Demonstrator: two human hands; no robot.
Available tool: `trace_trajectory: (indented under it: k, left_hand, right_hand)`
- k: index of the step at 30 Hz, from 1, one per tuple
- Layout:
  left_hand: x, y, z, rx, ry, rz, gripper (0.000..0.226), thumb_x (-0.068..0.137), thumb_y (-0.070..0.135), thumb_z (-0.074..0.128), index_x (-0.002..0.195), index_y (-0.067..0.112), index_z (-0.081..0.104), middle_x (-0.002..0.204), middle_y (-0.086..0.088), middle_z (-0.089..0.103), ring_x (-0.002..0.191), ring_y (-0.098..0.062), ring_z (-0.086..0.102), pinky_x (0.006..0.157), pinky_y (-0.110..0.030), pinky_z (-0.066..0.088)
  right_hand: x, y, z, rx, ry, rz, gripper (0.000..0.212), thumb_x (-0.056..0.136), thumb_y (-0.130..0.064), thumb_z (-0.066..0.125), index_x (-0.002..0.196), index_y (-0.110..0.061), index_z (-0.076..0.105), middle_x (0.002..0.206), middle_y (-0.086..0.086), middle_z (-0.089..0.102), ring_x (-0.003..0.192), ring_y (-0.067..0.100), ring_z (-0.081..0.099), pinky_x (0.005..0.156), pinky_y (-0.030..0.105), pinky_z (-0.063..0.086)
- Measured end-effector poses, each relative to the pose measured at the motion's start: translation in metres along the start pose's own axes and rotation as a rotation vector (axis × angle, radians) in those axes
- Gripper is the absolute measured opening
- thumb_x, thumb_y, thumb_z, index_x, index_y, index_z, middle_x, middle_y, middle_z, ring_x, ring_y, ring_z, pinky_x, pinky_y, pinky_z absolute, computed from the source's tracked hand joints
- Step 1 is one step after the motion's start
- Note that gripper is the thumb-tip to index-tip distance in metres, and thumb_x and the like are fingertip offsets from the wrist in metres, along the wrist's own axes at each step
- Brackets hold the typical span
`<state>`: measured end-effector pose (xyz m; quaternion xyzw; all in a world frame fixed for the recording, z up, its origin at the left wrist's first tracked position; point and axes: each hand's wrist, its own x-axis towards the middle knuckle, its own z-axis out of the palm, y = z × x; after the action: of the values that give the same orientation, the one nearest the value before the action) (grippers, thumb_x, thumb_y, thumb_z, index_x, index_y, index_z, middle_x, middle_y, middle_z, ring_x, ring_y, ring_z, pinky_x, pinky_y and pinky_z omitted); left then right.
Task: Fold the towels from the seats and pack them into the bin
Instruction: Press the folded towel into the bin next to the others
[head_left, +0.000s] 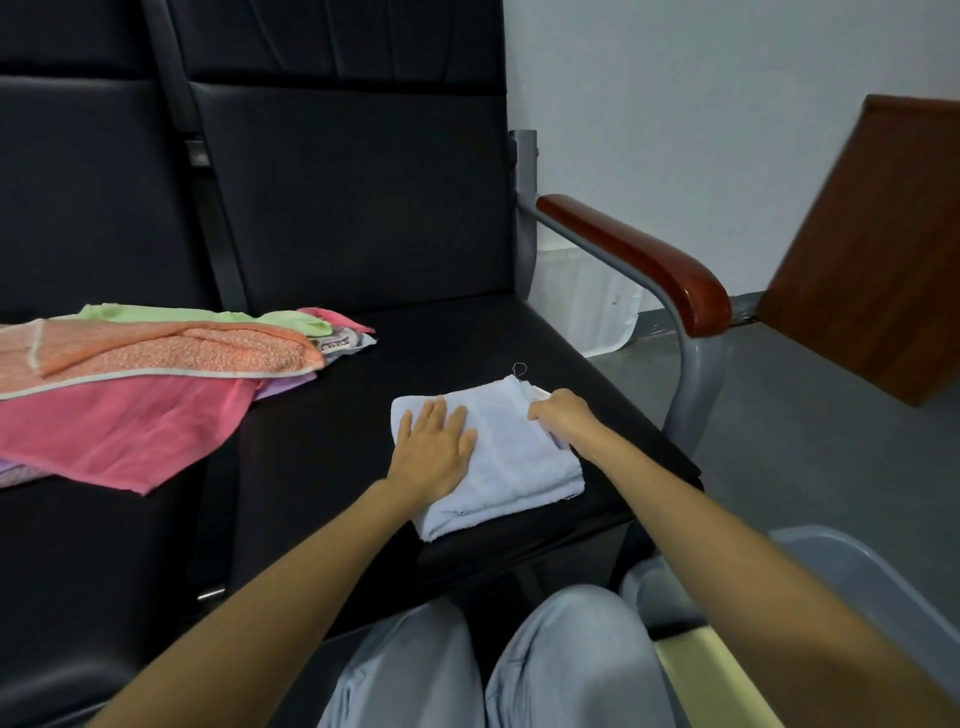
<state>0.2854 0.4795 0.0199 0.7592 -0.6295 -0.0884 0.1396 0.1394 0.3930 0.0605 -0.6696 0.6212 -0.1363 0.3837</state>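
1. The white towel (511, 467) lies folded into a small thick rectangle on the black seat (415, 358), below and left of the wooden armrest (639, 260), toward the seat's front edge.
2. The left hand (434, 452) lies flat on the towel's half farther from the armrest, fingers straight and slightly spread, pressing the layers down.
3. The right hand (563, 415) sits at the towel's edge nearest the armrest, fingers curled and pinching the stacked layers there.
4. The towel looks like terry cloth, so it is probably light, soft and limp. It will likely sag and spring open if lifted by one corner. A loose thread curls off its far corner, which could snag.
5. Its nap should grip skin well, while the smooth seat lets it slide.
6. The best hold is probably along the folded edges on both sides, or one palm beneath and one on top, so the layers stay together.
7. The pile of coloured towels (156, 374) lies unfolded well left of the armrest, on the neighbouring seat.
8. The grey bin (857, 571) stands below the armrest, beside the person's right knee.
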Motion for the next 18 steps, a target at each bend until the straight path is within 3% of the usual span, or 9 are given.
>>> trace_trajectory:
  k: [2, 4, 7, 9, 12, 15, 18]
  left_hand:
    - [-0.002, -0.005, 0.005, 0.048, -0.002, 0.007, 0.05, 0.102, 0.033, 0.021, 0.148, 0.015, 0.021, 0.157, -0.011, 0.011, 0.146, -0.024, 0.007, 0.117, -0.042, 0.004]
    - [-0.002, -0.006, 0.004, 0.076, 0.012, -0.025, 0.05, 0.101, 0.035, 0.022, 0.147, 0.015, 0.022, 0.157, -0.013, 0.009, 0.145, -0.025, 0.007, 0.116, -0.043, 0.009]
    - [-0.007, -0.005, -0.005, 0.068, 0.094, -0.279, 0.053, 0.097, 0.038, 0.031, 0.143, 0.012, 0.025, 0.147, -0.02, 0.021, 0.135, -0.033, 0.023, 0.106, -0.044, 0.027]
    - [-0.011, -0.004, -0.011, -0.081, 0.12, -0.399, 0.056, 0.095, 0.035, 0.039, 0.143, 0.011, 0.024, 0.137, -0.019, 0.03, 0.122, -0.033, 0.036, 0.095, -0.039, 0.035]
    - [-0.009, -0.011, -0.023, -0.546, 0.035, -0.513, 0.057, 0.095, 0.029, 0.042, 0.145, 0.013, 0.019, 0.138, -0.016, 0.035, 0.119, -0.032, 0.044, 0.084, -0.035, 0.039]
    - [-0.02, -0.014, -0.037, -0.964, -0.107, -0.534, 0.064, 0.094, 0.024, 0.049, 0.149, 0.022, 0.015, 0.143, -0.008, 0.034, 0.119, -0.028, 0.047, 0.088, -0.041, 0.048]
    - [-0.036, -0.009, -0.044, -1.058, -0.333, -0.452, 0.082, 0.087, 0.021, 0.063, 0.148, 0.039, 0.012, 0.146, 0.0, 0.026, 0.116, -0.027, 0.051, 0.078, -0.041, 0.054]
  right_hand:
    - [-0.004, 0.007, 0.008, -0.237, 0.09, -0.092, 0.027, 0.093, -0.011, 0.037, 0.112, 0.003, 0.051, 0.108, 0.017, 0.056, 0.093, 0.032, 0.056, 0.068, 0.029, 0.037]
    - [-0.012, 0.017, 0.016, -0.434, 0.202, -0.196, 0.026, 0.097, -0.01, 0.03, 0.113, 0.002, 0.047, 0.112, 0.019, 0.059, 0.101, 0.036, 0.057, 0.07, 0.032, 0.036]
    - [-0.015, 0.024, 0.017, -0.376, 0.305, -0.165, 0.035, 0.099, -0.026, 0.031, 0.117, 0.001, 0.045, 0.112, 0.018, 0.061, 0.1, 0.035, 0.058, 0.072, 0.035, 0.04]
    - [-0.017, 0.019, 0.012, -0.259, 0.219, -0.074, 0.046, 0.097, -0.038, 0.034, 0.12, -0.001, 0.048, 0.11, 0.013, 0.06, 0.098, 0.031, 0.056, 0.077, 0.034, 0.041]
    - [-0.02, 0.011, 0.004, -0.133, 0.027, -0.003, 0.042, 0.091, -0.039, 0.046, 0.114, -0.005, 0.052, 0.094, 0.002, 0.052, 0.091, 0.023, 0.055, 0.077, 0.032, 0.044]
    - [-0.02, 0.015, -0.002, 0.011, -0.073, 0.01, 0.046, 0.087, -0.036, 0.058, 0.121, -0.007, 0.048, 0.115, 0.006, 0.055, 0.103, 0.023, 0.057, 0.082, 0.031, 0.048]
    - [-0.03, 0.027, -0.007, 0.169, -0.2, 0.043, 0.057, 0.086, -0.034, 0.063, 0.132, -0.009, 0.04, 0.126, 0.009, 0.054, 0.099, 0.02, 0.057, 0.068, 0.025, 0.048]
